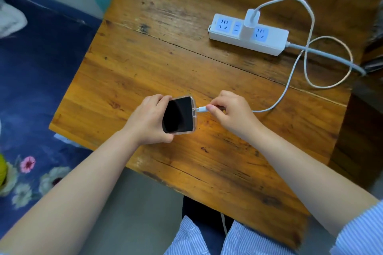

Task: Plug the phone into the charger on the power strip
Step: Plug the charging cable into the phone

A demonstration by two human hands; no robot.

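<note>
A phone (178, 115) with a dark screen and a clear case is held just above the wooden table (145, 68) by my left hand (147, 119), which grips its left side. My right hand (232, 113) pinches the white cable plug (202, 109), whose tip meets the port on the phone's right end. The white cable (298, 58) loops back across the table to a white charger (249, 21) seated in the white power strip (247, 34) at the far right.
The power strip's grey cord (331, 57) runs off the table's right edge. A blue floral bedspread (31, 109) lies to the left of the table. Striped blue fabric (207, 236) sits at the bottom, close to me.
</note>
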